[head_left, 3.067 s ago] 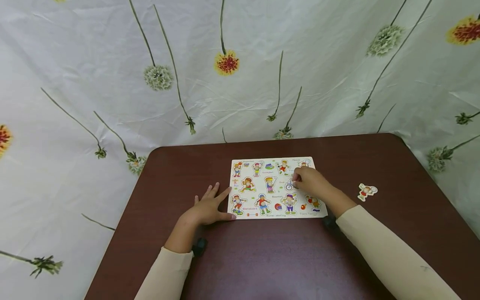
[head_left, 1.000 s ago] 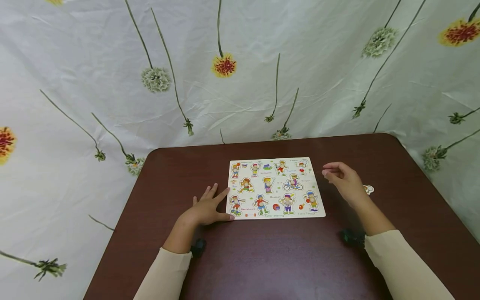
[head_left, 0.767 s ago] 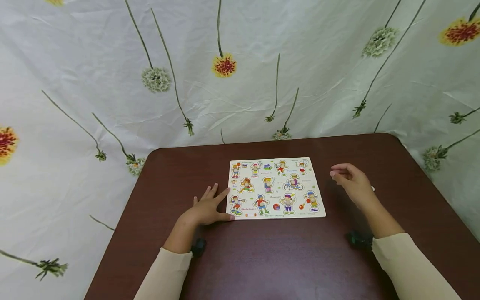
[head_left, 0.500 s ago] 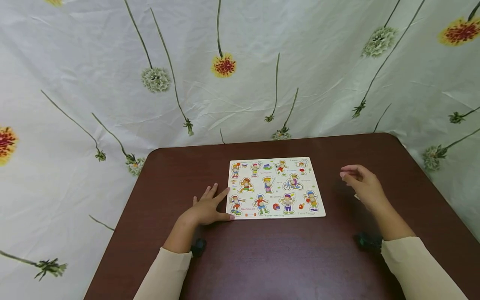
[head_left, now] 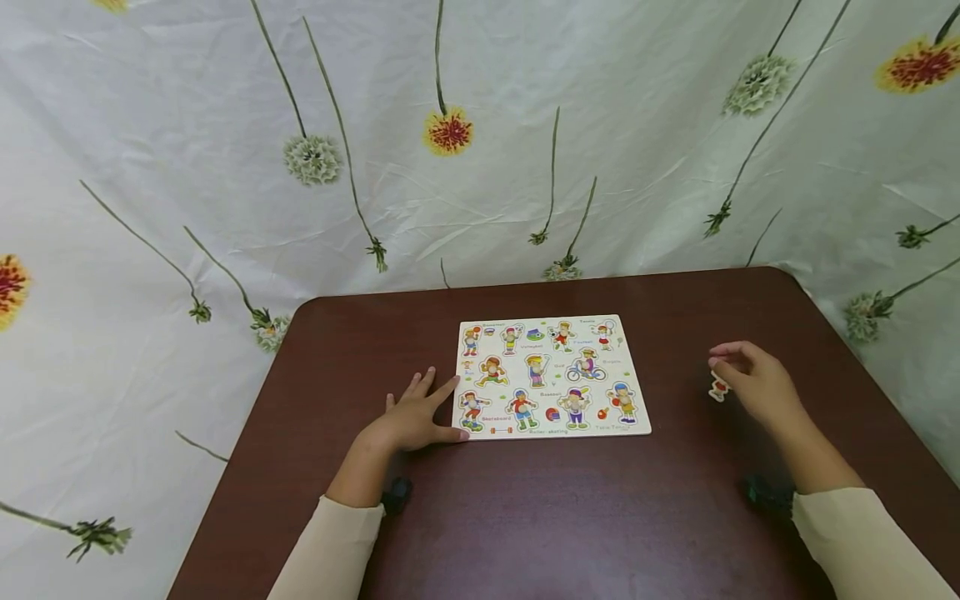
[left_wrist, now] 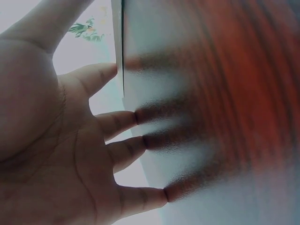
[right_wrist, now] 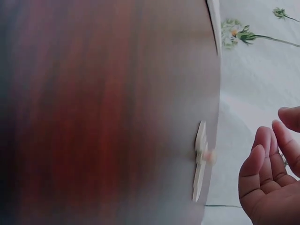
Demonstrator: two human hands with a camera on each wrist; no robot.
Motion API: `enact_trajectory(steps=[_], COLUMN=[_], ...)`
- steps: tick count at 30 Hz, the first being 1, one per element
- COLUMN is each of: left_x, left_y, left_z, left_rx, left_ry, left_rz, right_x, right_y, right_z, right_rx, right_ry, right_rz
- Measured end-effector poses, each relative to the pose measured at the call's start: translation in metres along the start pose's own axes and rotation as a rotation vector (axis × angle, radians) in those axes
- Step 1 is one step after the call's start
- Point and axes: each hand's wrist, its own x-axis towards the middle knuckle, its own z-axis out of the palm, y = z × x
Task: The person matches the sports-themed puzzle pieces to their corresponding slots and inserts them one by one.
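Observation:
My left hand (head_left: 411, 421) lies with fingers spread at the left side of a wooden puzzle board (head_left: 558, 408), thumb and index fingertips at its edge. In the left wrist view the fingertips of this left hand (left_wrist: 79, 131) rest on the table. Off to the board's right, my right hand (head_left: 757, 383) hovers over a loose puzzle piece (head_left: 718, 387) and partly hides it. Seen from the right wrist, the puzzle piece (right_wrist: 199, 164) lies flat with its small knob up. A gap separates it from the right hand (right_wrist: 272, 173), whose loosely bent fingers hold nothing.
Sports figure pieces, such as a cyclist (head_left: 587, 367), sit in the board. Beneath is a dark brown table (head_left: 510, 517) with rounded far corners. A white flowered cloth (head_left: 510, 200) hangs behind it.
My right hand has left the cyclist piece on the board and moved right, then lower, over the loose piece. My left hand stays at the board's left edge.

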Motion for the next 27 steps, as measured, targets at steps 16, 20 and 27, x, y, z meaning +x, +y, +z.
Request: enact_trajectory(steps=[16,20,27], left_x=[0.002,0.002,0.003], left_y=[-0.003,-0.004,-0.004], left_z=[0.002,0.003,0.003], left_rx=[0.011,0.015,0.007], left_ry=[-0.002,-0.006,-0.004], left_rz=[0.007,0.007,0.007], right_x=[0.003,0.004,0.007], right_y=[0.020,0.021,0.020], right_z=[-0.013,-0.015,-0.015], right_rx=[-0.224,-0.241,-0.258], right_ry=[-0.124,-0.174,-0.212], right_rz=[0.020,0.045,0.044])
